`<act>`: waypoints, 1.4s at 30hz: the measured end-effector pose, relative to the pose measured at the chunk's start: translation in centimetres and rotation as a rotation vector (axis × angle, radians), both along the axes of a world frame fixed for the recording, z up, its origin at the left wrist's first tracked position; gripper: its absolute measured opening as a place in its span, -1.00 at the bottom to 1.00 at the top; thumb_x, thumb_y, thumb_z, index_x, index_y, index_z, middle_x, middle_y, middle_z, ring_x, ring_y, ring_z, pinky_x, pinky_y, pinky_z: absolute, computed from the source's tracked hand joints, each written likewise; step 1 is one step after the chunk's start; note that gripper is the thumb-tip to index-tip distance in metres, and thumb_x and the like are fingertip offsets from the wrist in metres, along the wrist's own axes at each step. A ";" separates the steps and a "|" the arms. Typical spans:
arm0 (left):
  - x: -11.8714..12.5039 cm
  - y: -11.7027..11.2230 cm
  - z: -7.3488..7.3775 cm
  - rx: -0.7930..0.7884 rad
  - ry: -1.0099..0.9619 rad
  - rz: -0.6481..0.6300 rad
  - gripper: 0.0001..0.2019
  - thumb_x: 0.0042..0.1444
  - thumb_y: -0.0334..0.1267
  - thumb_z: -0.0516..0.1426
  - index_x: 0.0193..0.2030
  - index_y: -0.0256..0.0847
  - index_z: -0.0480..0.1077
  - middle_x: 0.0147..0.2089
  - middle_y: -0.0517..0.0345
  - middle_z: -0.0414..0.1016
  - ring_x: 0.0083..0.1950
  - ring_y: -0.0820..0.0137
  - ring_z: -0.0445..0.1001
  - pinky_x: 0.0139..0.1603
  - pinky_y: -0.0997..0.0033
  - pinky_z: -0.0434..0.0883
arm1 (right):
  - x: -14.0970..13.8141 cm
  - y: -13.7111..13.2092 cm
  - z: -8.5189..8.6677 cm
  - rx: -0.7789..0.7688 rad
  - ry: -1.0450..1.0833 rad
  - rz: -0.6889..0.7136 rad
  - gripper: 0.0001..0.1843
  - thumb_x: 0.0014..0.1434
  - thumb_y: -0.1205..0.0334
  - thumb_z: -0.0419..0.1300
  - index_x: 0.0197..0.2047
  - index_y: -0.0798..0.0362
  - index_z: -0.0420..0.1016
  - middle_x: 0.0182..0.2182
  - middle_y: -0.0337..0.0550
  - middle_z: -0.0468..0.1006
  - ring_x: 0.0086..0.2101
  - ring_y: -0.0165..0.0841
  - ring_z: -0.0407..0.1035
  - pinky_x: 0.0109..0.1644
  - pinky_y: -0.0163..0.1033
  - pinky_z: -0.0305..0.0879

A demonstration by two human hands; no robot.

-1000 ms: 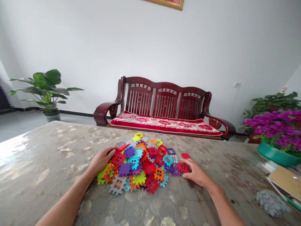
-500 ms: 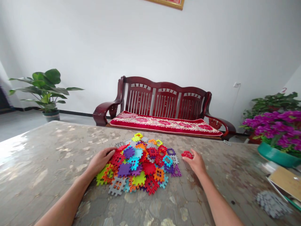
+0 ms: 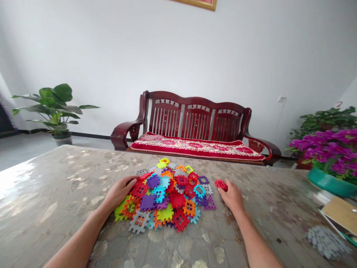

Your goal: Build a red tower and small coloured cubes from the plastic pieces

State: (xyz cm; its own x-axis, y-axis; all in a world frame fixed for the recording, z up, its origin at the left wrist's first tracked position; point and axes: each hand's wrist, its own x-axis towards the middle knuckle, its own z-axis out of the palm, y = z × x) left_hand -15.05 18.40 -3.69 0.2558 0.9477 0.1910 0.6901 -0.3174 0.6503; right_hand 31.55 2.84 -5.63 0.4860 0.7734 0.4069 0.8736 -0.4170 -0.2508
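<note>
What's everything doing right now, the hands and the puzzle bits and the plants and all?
Colourful pile: heaped loosely
Left hand: against the pile's left side
Right hand: fingers beside the red piece; grip unclear
Red piece: apart from the pile
Grey pieces: heaped together
Purple flowers: in bloom
Left plant: upright, leafy
Red cloth: spread along the seat

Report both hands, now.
Left hand: against the colourful pile; whether gripping, can't tell.
Right hand: fingertips at the red piece; firm grip unclear.

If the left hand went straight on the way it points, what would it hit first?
Probably the colourful pile; the left hand seems to touch its edge, though depth is unclear.
</note>
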 end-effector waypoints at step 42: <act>0.1 0.1 -0.2 -0.001 0.005 -0.020 -0.51 0.16 0.08 -0.06 0.00 -0.09 0.53 0.04 0.14 0.60 0.08 0.20 0.51 0.14 0.34 0.34 | -9.7 1.7 3.3 0.561 0.586 0.318 -0.71 0.05 0.05 0.17 -0.26 0.03 0.59 -0.39 -0.16 0.60 -0.45 -0.33 0.38 -0.27 -0.23 0.35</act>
State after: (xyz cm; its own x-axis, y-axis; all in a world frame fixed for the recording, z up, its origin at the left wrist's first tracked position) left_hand -14.97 18.53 -3.85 0.2761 0.9424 0.1890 0.6867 -0.3310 0.6472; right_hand 21.87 4.54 -2.34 0.5315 0.6682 0.5206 0.5936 0.1446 -0.7917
